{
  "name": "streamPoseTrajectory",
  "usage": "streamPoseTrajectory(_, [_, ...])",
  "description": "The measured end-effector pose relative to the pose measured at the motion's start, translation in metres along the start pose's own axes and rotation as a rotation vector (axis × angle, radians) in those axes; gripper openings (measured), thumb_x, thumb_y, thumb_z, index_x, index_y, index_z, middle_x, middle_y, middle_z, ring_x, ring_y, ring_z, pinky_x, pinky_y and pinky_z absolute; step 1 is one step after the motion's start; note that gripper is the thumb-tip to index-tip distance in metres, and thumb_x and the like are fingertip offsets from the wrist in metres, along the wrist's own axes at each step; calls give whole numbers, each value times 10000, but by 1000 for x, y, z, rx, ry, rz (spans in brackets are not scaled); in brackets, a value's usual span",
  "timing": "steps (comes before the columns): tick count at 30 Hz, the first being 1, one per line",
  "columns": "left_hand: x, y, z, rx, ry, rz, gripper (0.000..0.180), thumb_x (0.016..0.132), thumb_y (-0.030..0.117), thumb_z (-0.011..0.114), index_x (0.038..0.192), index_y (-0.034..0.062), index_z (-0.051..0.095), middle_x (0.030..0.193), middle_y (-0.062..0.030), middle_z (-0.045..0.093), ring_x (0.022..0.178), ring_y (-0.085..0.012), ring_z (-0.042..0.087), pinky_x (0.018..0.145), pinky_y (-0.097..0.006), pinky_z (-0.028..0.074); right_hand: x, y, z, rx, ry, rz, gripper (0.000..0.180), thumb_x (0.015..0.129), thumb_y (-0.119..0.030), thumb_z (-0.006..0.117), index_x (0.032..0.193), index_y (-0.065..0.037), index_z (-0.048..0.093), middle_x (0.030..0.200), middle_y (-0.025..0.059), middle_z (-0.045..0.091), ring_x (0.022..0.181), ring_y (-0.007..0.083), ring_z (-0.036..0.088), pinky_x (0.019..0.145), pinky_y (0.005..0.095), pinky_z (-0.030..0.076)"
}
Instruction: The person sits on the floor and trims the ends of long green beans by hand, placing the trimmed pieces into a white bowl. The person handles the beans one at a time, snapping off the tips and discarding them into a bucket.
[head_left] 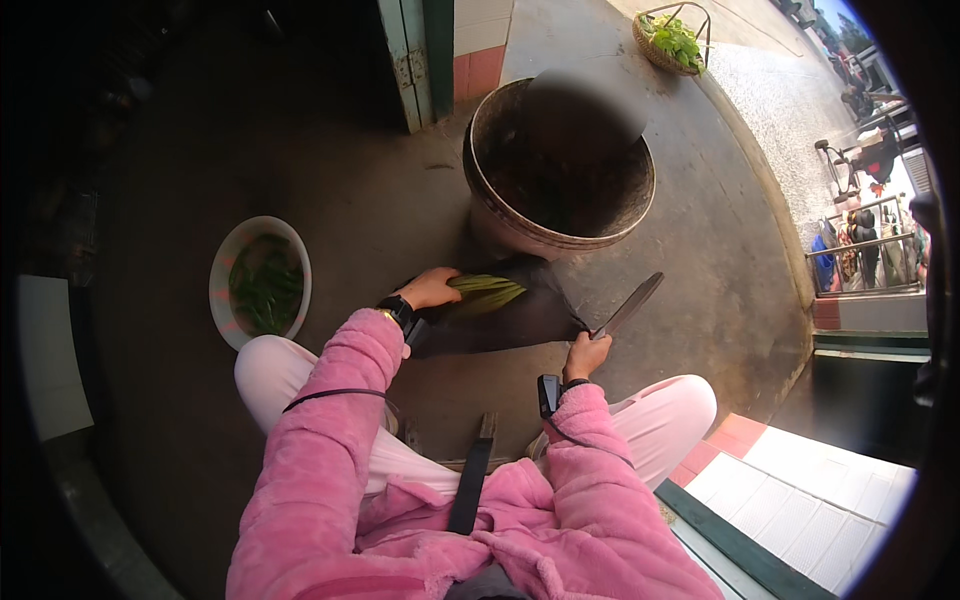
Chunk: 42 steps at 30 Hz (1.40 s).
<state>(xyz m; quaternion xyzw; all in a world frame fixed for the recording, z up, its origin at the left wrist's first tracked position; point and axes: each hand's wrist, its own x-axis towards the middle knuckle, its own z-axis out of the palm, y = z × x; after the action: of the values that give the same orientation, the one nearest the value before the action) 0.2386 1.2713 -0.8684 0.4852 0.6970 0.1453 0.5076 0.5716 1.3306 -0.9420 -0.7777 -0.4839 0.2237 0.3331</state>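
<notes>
Smooth grey floor [720,250]; left hand [430,289] curled round slender green vegetables [490,291], right hand [587,355] gripping flat-bladed knife [633,304]

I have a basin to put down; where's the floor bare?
Bare floor: between the white bowl and the bucket, and right of the knife. Crowded: between left hand and right hand, at the dark sheet and green bundle.

From my distant post I am viewing a fluffy pink jacket [420,555], its thick sleeves [305,490] wrinkling into rounded ridges. Pale pink trousers [672,408] are covering the legs, left and right. A black band [397,309] with a yellow spot is circling the left wrist; a boxy black device [549,396] is sitting at the right. I am also seeing a thin dark cord [335,396] crossing the left sleeve and a wide black strap [470,495] hanging at the near front.
</notes>
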Motion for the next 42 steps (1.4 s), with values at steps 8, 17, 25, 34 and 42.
streamPoseTrajectory(8, [-32, 10, -7, -421, -194, 77, 463, 675, 105, 585, 1128, 16, 628, 980, -45, 637, 923, -173, 540, 885, -244, 384, -15, -10, -5, 64, -167, -39, 297, 805, -169, 663, 984, 30, 534, 929, 278, 633, 912, 454, 612, 807, 476, 456])
streamPoseTrajectory(17, [-18, -9, 38, -122, -119, 28, 552, 744, 117, 678, 1276, 24, 564, 1232, -158, 610, 1113, -269, 561, 957, -313, 416, -68, -60, -12, 236, -275, -129, 429, 783, -298, 774, 926, 10, 512, 780, 166, 580, 728, 325, 564, 715, 399, 463])
streamPoseTrajectory(25, [-15, 28, 65, 116, -106, 290, 529, 752, 149, 667, 1269, 70, 582, 1155, -167, 606, 1100, -330, 565, 938, -367, 441, -87, -62, -13, 124, -322, -48, 561, 760, -390, 805, 910, 66, 516, 861, 183, 605, 820, 299, 601, 766, 387, 472])
streamPoseTrajectory(34, [-22, 3, 101, 75, -43, 398, 617, 751, 69, 681, 1340, 108, 502, 1164, -161, 557, 1159, -329, 509, 1010, -389, 400, -65, -57, -10, 593, -400, 388, 150, 776, -114, 695, 791, -55, 558, 684, 4, 564, 505, 101, 507, 449, 248, 417])
streamPoseTrajectory(42, [-46, -98, 105, 427, 83, 7, 763, 762, 212, 748, 1417, 60, 387, 1342, -236, 505, 1258, -388, 467, 1066, -435, 369, -38, -94, -38, 848, -446, 539, 70, 810, -35, 642, 835, -24, 577, 740, 53, 609, 525, 112, 510, 446, 214, 403])
